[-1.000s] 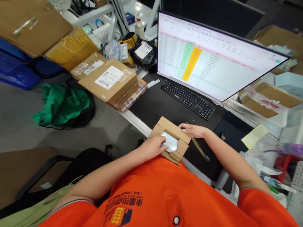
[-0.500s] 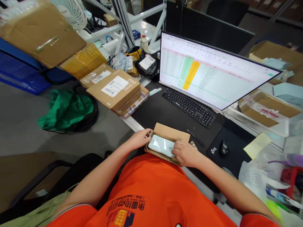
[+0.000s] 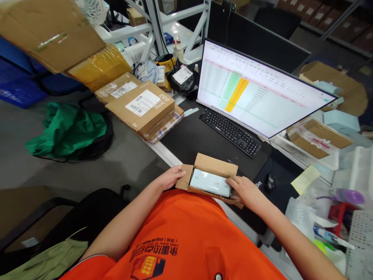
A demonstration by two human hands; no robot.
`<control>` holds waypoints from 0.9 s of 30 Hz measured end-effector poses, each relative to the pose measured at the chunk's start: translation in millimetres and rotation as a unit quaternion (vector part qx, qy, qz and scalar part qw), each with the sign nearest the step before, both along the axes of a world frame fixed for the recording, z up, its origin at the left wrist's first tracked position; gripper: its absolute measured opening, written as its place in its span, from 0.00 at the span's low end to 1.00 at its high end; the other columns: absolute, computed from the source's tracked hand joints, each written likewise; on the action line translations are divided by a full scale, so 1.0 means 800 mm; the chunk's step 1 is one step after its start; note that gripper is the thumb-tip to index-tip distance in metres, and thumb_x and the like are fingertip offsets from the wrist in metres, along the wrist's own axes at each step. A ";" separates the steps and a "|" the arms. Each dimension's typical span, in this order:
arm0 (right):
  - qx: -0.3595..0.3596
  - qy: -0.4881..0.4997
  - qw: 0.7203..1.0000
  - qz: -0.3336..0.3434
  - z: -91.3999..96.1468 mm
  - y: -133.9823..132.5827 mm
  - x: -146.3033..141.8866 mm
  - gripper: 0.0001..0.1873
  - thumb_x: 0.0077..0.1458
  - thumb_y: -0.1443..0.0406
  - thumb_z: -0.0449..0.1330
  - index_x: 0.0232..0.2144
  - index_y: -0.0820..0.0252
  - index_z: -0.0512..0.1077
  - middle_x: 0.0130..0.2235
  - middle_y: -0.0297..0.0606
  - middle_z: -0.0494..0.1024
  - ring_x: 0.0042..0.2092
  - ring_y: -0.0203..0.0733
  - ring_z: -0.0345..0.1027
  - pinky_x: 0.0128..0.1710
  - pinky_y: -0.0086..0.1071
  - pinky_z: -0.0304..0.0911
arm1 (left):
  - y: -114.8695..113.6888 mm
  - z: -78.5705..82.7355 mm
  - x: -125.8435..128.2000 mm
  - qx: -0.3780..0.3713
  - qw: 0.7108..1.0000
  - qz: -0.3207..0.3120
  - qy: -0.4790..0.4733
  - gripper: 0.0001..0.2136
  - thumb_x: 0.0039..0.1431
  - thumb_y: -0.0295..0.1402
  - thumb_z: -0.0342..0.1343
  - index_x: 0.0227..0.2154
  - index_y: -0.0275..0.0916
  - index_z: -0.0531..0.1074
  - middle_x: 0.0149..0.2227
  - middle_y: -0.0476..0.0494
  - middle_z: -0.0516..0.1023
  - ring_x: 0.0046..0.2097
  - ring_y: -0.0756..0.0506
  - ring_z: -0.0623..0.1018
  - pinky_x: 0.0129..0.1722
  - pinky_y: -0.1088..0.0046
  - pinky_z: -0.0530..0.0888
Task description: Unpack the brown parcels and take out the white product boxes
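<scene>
An opened brown cardboard box (image 3: 217,164) rests at the desk's front edge, against my orange shirt. Inside it lies a glossy pale blue box (image 3: 210,182) with small print on top. My left hand (image 3: 171,178) pinches the cardboard box's left end flap, which is folded outward. At the other end, my right hand (image 3: 243,189) has its fingers closed over the right end of the pale blue box; its thumb is hidden. A dark pen-like stick (image 3: 233,163) shows partly behind the cardboard.
Behind the box stand a black keyboard (image 3: 230,132) and a monitor (image 3: 256,89). A mouse (image 3: 270,181) is to the right, near a yellow paper (image 3: 305,180). Labelled parcels (image 3: 148,107) are stacked at the left. A green bag (image 3: 67,130) lies on the floor.
The left end flap of the cardboard box has swung outward in my left hand. My right hand has shifted to the pale blue box's right end, and more of its top shows.
</scene>
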State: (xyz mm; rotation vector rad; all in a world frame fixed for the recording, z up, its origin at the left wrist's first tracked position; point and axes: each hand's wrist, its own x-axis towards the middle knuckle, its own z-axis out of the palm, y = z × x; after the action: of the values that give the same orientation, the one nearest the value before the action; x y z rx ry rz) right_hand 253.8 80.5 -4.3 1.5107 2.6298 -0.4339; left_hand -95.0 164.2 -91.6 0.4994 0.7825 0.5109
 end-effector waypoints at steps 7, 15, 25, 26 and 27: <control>0.043 0.070 0.997 0.001 -0.026 -0.021 0.023 0.25 0.63 0.65 0.59 0.61 0.63 0.66 0.58 0.52 0.75 0.57 0.52 0.71 0.56 0.47 0.67 | 0.001 -0.030 -0.003 -0.036 0.999 0.001 -0.039 0.23 0.49 0.34 0.73 0.48 0.35 0.76 0.46 0.34 0.83 0.44 0.40 0.84 0.47 0.64 0.78; -0.143 -0.039 0.985 -0.092 0.018 0.052 -0.040 0.13 0.54 0.58 0.67 0.38 0.60 0.79 0.38 0.45 0.81 0.42 0.49 0.76 0.45 0.38 0.69 | 0.004 -0.037 0.009 -0.014 0.997 0.070 -0.015 0.19 0.52 0.31 0.71 0.47 0.35 0.78 0.45 0.36 0.84 0.40 0.43 0.84 0.43 0.69 0.78; -0.117 0.004 0.991 -0.062 0.004 0.080 -0.126 0.53 0.36 0.69 0.70 0.66 0.64 0.59 0.58 0.59 0.69 0.54 0.61 0.69 0.57 0.52 0.65 | 0.027 -0.059 0.013 -0.023 0.987 0.158 0.034 0.13 0.58 0.36 0.67 0.42 0.34 0.77 0.39 0.38 0.84 0.37 0.44 0.83 0.39 0.71 0.76; -0.122 0.017 0.989 -0.082 -0.001 0.084 -0.123 0.53 0.35 0.69 0.70 0.66 0.64 0.60 0.58 0.60 0.69 0.54 0.62 0.70 0.56 0.52 0.66 | 0.028 -0.064 0.012 -0.019 0.986 0.162 0.029 0.17 0.58 0.42 0.66 0.43 0.34 0.76 0.42 0.36 0.83 0.40 0.43 0.82 0.41 0.70 0.76; -0.125 0.029 0.987 -0.097 -0.006 0.086 -0.118 0.53 0.35 0.69 0.71 0.65 0.64 0.61 0.58 0.60 0.70 0.54 0.61 0.70 0.56 0.51 0.67 | 0.029 -0.068 0.012 -0.008 0.985 0.169 0.019 0.22 0.58 0.48 0.65 0.45 0.35 0.76 0.45 0.35 0.83 0.44 0.41 0.82 0.44 0.68 0.76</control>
State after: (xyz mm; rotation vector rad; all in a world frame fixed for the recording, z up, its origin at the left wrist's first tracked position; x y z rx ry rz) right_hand 159.6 149.5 -9.3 1.6943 2.3666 -0.8013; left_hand -85.7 187.0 -145.9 0.3623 0.9142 0.8097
